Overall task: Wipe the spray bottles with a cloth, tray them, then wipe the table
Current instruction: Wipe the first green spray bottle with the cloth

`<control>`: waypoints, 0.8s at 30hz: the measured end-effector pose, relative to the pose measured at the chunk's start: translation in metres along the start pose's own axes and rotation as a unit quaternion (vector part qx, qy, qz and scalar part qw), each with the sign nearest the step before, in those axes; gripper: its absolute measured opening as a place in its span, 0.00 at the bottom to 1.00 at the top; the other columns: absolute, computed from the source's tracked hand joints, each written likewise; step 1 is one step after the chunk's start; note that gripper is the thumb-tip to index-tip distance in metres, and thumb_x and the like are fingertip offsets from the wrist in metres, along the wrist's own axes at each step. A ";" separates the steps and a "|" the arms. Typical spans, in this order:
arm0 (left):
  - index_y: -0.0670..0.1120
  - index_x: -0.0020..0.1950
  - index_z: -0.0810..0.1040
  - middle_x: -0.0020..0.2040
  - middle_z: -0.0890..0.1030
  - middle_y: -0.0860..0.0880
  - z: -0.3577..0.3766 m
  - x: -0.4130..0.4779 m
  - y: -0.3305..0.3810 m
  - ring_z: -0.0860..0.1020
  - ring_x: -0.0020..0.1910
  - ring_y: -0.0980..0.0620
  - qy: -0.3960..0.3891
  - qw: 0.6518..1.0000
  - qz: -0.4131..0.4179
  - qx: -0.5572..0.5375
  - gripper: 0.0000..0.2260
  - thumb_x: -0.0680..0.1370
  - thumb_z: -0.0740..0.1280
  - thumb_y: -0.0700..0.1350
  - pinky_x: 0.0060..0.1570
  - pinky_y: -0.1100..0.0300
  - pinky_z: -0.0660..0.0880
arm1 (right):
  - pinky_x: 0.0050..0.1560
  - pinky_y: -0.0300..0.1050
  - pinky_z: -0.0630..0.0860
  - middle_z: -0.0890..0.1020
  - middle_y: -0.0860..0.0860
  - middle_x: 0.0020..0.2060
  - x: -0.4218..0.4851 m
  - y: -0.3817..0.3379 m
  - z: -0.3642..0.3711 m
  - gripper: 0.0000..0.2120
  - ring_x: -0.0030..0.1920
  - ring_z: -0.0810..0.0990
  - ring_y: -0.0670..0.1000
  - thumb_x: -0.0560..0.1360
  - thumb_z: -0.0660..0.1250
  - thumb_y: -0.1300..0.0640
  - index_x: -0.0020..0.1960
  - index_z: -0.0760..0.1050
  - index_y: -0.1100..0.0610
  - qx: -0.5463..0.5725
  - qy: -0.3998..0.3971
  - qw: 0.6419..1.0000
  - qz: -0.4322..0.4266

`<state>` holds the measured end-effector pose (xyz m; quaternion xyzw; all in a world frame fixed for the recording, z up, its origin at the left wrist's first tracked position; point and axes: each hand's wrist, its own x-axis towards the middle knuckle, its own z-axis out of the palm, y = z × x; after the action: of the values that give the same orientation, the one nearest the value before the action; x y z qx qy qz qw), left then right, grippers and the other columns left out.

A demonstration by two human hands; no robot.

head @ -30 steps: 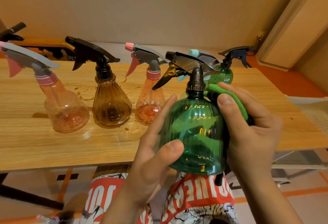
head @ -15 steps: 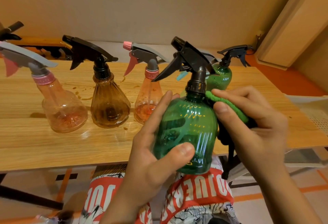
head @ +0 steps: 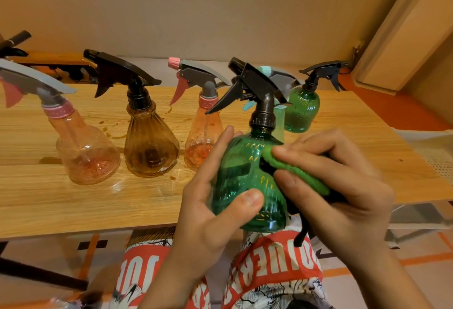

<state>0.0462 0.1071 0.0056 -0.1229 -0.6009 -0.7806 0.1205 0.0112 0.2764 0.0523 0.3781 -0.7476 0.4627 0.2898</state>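
Observation:
My left hand (head: 210,201) grips a green spray bottle (head: 242,178) with a black trigger head, held just off the front edge of the wooden table (head: 49,201). My right hand (head: 338,186) holds a green cloth (head: 301,171) pressed against the bottle's right shoulder. On the table stand two pink bottles (head: 83,151) (head: 203,134), a brown bottle (head: 149,147), a pale teal bottle (head: 278,122) mostly hidden behind the held one, and a second green bottle (head: 302,110) at the back right.
Brown spots and a wet sheen mark the table between and in front of the standing bottles. A white perforated tray (head: 438,159) shows at the right edge. My patterned red and white clothing (head: 267,272) fills the foreground below the table.
The held green bottle has turned so its nozzle now points up and left. My right hand with the cloth has slid from the neck down onto the bottle's shoulder.

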 end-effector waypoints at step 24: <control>0.50 0.78 0.70 0.74 0.76 0.44 -0.002 0.001 -0.005 0.75 0.72 0.40 -0.021 0.978 -0.100 -0.181 0.32 0.73 0.71 0.44 0.62 0.51 0.78 | 0.50 0.38 0.74 0.84 0.51 0.49 0.011 0.005 0.004 0.11 0.49 0.81 0.46 0.78 0.70 0.58 0.60 0.80 0.55 0.042 0.099 0.986 0.128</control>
<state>0.0433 0.1060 0.0012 -0.0982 -0.4611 -0.8819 0.0050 0.0003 0.2709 0.0570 0.2430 -0.7373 0.5622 0.2848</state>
